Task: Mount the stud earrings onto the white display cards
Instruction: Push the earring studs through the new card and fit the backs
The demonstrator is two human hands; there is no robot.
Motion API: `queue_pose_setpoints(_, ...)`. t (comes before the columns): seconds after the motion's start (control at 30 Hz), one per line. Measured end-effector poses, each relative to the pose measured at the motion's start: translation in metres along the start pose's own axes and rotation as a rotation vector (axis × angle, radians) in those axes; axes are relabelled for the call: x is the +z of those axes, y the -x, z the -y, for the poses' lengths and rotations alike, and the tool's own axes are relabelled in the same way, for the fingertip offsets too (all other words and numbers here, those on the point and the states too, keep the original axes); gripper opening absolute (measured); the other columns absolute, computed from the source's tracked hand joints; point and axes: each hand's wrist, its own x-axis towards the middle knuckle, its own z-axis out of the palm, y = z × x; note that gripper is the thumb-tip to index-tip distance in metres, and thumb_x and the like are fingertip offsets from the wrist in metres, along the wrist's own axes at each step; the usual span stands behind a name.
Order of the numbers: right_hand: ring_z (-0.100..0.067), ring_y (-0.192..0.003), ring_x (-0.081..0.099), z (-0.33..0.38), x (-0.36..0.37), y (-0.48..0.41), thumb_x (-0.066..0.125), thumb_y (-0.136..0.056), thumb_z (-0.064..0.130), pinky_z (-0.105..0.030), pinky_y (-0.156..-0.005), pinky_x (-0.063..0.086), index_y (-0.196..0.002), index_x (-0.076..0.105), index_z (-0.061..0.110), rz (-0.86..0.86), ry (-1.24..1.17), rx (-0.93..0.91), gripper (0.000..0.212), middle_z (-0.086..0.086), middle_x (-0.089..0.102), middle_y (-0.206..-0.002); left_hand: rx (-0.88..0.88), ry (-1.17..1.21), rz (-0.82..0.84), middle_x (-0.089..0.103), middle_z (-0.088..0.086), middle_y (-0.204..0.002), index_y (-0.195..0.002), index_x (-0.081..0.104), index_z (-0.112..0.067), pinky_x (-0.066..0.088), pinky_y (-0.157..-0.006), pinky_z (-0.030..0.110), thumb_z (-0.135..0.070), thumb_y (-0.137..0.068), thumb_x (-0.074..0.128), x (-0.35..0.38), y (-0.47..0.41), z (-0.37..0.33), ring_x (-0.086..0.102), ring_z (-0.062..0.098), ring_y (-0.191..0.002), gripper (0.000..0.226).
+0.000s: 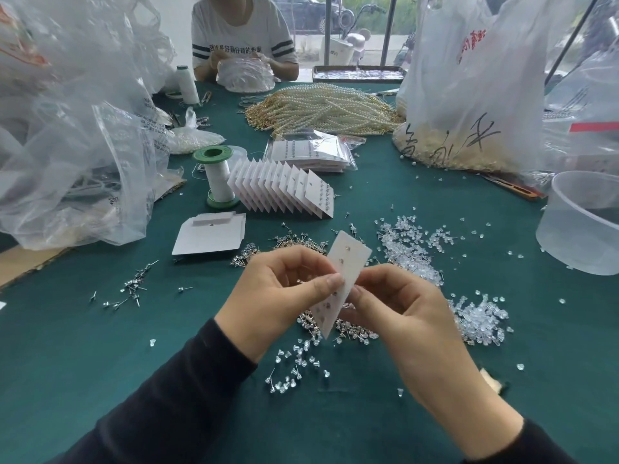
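A white display card (348, 262) with a few studs in it is held tilted above the green table (100, 346). My left hand (278, 293) pinches the card's left edge between thumb and fingers. My right hand (402, 316) pinches it from the right side at mid-height. Loose stud earrings (348, 329) lie in a heap under the card, with more studs (134, 286) scattered to the left. Clear plastic backs (412, 249) are spread to the right. A fanned row of filled cards (284, 189) stands behind, and blank cards (209, 234) lie flat to its left.
A green-capped thread spool (217, 175) stands by the fanned cards. Large plastic bags (73, 128) crowd the left, another bag (469, 95) the right. A clear tub (582, 222) sits at the right edge. Pearl strands (321, 108) lie farther back, where another person (241, 38) works.
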Motion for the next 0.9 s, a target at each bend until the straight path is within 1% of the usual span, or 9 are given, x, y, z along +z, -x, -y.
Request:
queue_pose_setpoints(0.13, -0.026, -0.077, 0.071, -0.003, 0.0, -0.001, 0.071, -0.077, 0.01, -0.034, -0.074, 0.056, -0.079, 0.068, 0.008, -0.03, 0.073, -0.011, 0.004, -0.011, 0.073, -0.078, 0.102, -0.062, -0.008, 0.068, 0.008, -0.07, -0.072, 0.069, -0.008, 0.054, -0.064, 0.029, -0.015, -0.068, 0.077, 0.002, 0.003, -0.002, 0.064, 0.021, -0.065, 0.012)
queue_pose_setpoints(0.23, -0.01, -0.07, 0.067, -0.005, 0.002, 0.0, 0.069, -0.079, 0.005, -0.019, -0.065, 0.052, -0.072, 0.066, 0.016, -0.123, 0.251, -0.173, 0.013, 0.003, 0.071, -0.073, 0.254, -0.242, -0.004, 0.067, 0.008, -0.083, -0.08, 0.07, -0.01, 0.054, -0.068, 0.027, -0.032, -0.063, 0.079, 0.007, 0.009, -0.004, 0.065, 0.022, -0.072, 0.029)
queue_pose_setpoints(0.3, -0.007, -0.072, 0.064, -0.006, 0.005, 0.0, 0.064, -0.077, 0.009, -0.019, -0.064, 0.051, -0.074, 0.063, 0.02, -0.184, 0.382, -0.317, 0.011, 0.007, 0.066, -0.075, 0.274, -0.294, -0.037, 0.067, 0.006, -0.086, -0.083, 0.071, -0.011, 0.055, -0.068, 0.025, -0.03, -0.06, 0.081, 0.01, 0.01, -0.005, 0.066, 0.018, -0.073, 0.031)
queue_pose_setpoints(0.37, -0.01, -0.078, 0.062, -0.009, 0.007, 0.0, 0.062, -0.077, 0.008, -0.025, -0.067, 0.053, -0.077, 0.064, 0.013, -0.235, 0.527, -0.446, 0.005, 0.003, 0.061, -0.084, 0.232, -0.24, -0.055, 0.07, 0.007, -0.084, -0.081, 0.073, -0.012, 0.056, -0.069, 0.029, -0.025, -0.063, 0.076, 0.012, 0.009, -0.005, 0.067, 0.02, -0.076, 0.022)
queue_pose_setpoints(0.53, -0.002, -0.075, 0.054, -0.012, 0.009, -0.002, 0.064, -0.075, 0.001, -0.011, -0.068, 0.046, -0.079, 0.065, 0.002, -0.315, 0.729, -0.634, 0.004, -0.004, 0.056, -0.086, 0.077, -0.072, 0.001, 0.07, 0.024, -0.084, -0.08, 0.072, 0.001, 0.054, -0.079, 0.051, -0.018, -0.07, 0.069, 0.009, 0.007, -0.002, 0.066, 0.039, -0.082, 0.022)
queue_pose_setpoints(0.6, -0.003, -0.075, 0.054, -0.011, 0.008, -0.003, 0.065, -0.076, 0.0, -0.011, -0.068, 0.047, -0.079, 0.065, 0.001, -0.3, 0.753, -0.636, 0.004, -0.005, 0.056, -0.087, 0.05, -0.051, -0.003, 0.07, 0.021, -0.077, -0.075, 0.07, 0.003, 0.057, -0.073, 0.044, -0.014, -0.075, 0.071, 0.01, 0.007, -0.002, 0.067, 0.036, -0.074, 0.017)
queue_pose_setpoints(0.7, -0.008, -0.086, 0.057, -0.005, 0.004, 0.0, 0.063, -0.081, 0.001, -0.018, -0.072, 0.051, -0.092, 0.064, 0.0, -0.192, 0.696, -0.68, 0.011, -0.006, 0.055, -0.097, -0.028, 0.026, -0.14, 0.068, 0.004, -0.057, -0.062, 0.067, -0.002, 0.054, -0.054, 0.02, -0.001, -0.081, 0.06, 0.007, 0.002, -0.002, 0.065, 0.013, -0.053, 0.02)
queue_pose_setpoints(0.8, -0.004, -0.084, 0.054, 0.002, -0.003, 0.004, 0.062, -0.081, 0.006, -0.013, -0.076, 0.045, -0.096, 0.062, 0.005, -0.173, 0.745, -0.757, 0.015, -0.002, 0.055, -0.095, -0.171, 0.183, -0.307, 0.065, 0.005, -0.051, -0.056, 0.064, -0.003, 0.054, -0.048, 0.02, 0.001, -0.083, 0.057, -0.002, -0.006, -0.001, 0.062, 0.013, -0.046, 0.029)
queue_pose_setpoints(0.9, 0.0, -0.07, 0.05, 0.003, -0.006, 0.004, 0.074, -0.075, 0.011, -0.008, -0.066, 0.036, -0.076, 0.065, 0.015, -0.002, 0.927, -0.515, 0.01, 0.008, 0.058, -0.076, -0.273, 0.283, -0.365, 0.065, 0.006, -0.05, -0.06, 0.06, 0.0, 0.055, -0.047, 0.021, -0.002, -0.085, 0.055, -0.007, -0.009, 0.001, 0.062, 0.014, -0.045, 0.026)
